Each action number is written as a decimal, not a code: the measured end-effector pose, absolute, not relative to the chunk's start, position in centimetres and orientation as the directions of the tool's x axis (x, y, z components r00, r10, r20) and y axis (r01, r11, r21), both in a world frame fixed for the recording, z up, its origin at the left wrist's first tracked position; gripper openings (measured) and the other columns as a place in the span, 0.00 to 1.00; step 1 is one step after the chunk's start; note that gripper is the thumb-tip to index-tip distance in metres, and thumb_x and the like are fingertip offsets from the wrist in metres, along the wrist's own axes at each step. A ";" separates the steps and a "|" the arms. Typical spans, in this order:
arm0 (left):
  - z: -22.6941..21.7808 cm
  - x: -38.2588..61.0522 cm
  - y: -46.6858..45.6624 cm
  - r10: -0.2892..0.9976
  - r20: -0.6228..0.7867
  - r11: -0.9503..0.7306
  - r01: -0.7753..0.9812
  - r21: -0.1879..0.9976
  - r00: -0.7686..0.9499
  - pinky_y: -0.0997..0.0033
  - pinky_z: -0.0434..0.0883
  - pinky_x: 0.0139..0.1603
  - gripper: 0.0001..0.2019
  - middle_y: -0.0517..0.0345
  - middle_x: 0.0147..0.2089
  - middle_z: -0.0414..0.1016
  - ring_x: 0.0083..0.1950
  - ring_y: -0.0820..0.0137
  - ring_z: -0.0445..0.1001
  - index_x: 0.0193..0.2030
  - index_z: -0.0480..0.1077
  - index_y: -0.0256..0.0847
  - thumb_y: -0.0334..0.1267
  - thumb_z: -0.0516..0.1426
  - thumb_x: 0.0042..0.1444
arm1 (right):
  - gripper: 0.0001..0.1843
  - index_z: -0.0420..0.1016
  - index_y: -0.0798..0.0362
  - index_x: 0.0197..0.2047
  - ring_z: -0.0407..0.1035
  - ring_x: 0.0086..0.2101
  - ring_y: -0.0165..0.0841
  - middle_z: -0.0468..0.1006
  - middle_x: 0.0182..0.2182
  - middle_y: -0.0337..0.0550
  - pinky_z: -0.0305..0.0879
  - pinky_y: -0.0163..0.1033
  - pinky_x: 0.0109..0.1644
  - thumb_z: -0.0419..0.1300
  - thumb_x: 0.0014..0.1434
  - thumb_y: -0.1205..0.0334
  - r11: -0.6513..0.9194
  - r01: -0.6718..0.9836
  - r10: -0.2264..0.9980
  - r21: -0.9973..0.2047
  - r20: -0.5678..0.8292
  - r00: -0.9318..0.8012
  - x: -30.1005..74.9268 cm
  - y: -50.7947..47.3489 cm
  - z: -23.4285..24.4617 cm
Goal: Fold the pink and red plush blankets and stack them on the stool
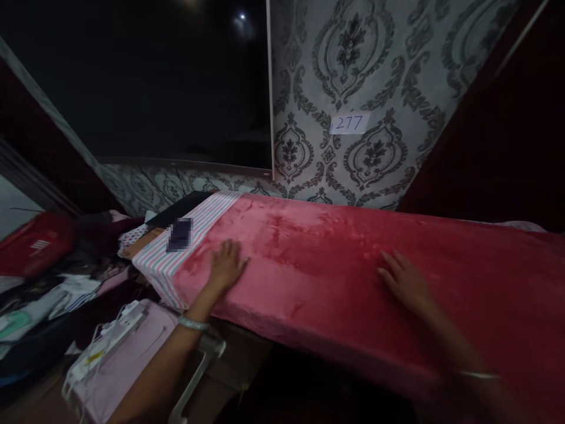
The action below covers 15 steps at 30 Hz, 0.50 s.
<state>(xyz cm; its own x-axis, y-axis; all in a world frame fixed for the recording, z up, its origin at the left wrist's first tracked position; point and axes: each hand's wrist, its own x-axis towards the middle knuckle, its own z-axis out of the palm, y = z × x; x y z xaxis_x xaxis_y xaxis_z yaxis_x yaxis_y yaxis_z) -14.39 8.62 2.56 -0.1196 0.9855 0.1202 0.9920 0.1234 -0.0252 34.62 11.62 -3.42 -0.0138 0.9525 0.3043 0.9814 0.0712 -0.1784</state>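
Observation:
A red plush cloth [282, 282] covers the long table in front of me, draping over its near edge. My left hand [226, 268] lies flat on the cloth's left part, fingers spread, holding nothing. Farther right, my right hand [405, 280] rests on the same cloth with its fingers stretched out and nothing in them. The pile looks lighter in some patches and darker in others. Left of my left hand, a striped cloth [205, 227] shows at the table's end, bearing a dark pixelated object [179, 235].
A large dark television screen [176, 82] hangs on the patterned wall [353, 59], beside a paper marked 277 [350, 123]. At lower left are a power strip [117, 335] with white cables, heaped clothes [66, 294] and a red bag [37, 244].

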 end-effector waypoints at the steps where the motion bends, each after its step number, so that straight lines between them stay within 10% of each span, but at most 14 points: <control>1: 2.7 -12.7 9.7 0.995 0.103 0.005 1.000 0.009 -0.006 0.37 0.52 0.73 0.31 0.38 0.77 0.51 0.78 0.51 0.48 0.75 0.56 0.37 0.50 0.46 0.69 | 0.33 0.63 0.49 0.71 0.59 0.67 0.50 0.65 0.68 0.53 0.63 0.58 0.65 0.42 0.69 0.48 0.078 0.981 0.952 -0.175 0.306 -0.021 33.3 12.8 -2.9; 7: 1.8 -5.5 15.9 0.942 0.027 -0.335 0.935 0.117 0.334 0.35 0.45 0.74 0.32 0.44 0.79 0.47 0.79 0.52 0.44 0.76 0.53 0.43 0.53 0.47 0.69 | 0.31 0.62 0.47 0.72 0.55 0.69 0.48 0.61 0.71 0.51 0.57 0.63 0.67 0.40 0.71 0.50 0.094 0.993 0.960 -0.069 0.270 -0.072 28.0 15.6 -2.6; 15: 1.0 -17.5 16.5 0.988 0.140 0.061 0.998 0.012 -0.063 0.39 0.49 0.74 0.29 0.46 0.77 0.53 0.77 0.49 0.51 0.74 0.57 0.42 0.51 0.44 0.71 | 0.34 0.66 0.49 0.70 0.56 0.68 0.49 0.65 0.69 0.49 0.59 0.62 0.64 0.37 0.70 0.49 0.140 0.990 0.941 -0.011 0.312 -0.129 29.0 15.2 -5.6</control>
